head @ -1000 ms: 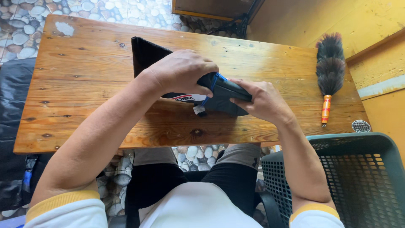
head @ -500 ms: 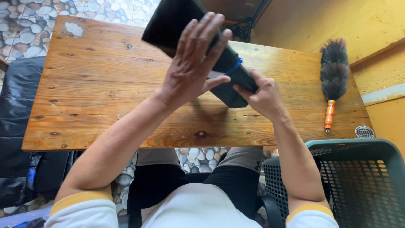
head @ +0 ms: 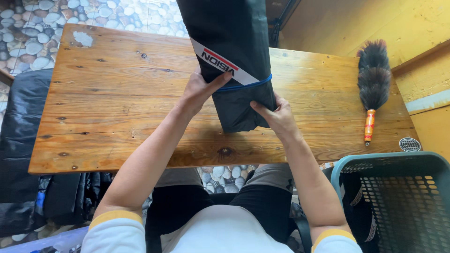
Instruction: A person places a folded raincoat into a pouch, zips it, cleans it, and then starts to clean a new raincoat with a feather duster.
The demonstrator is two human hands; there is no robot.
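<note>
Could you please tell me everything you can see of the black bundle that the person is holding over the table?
The black bundle looks like folded or rolled fabric, matte and creased. A white band with red and black print crosses it slantwise, and a thin blue cord circles it lower down. It is held upright above the wooden table, its top out of view. The left hand and right hand grip its lower end.

bright, even daylight; sharp focus
</note>
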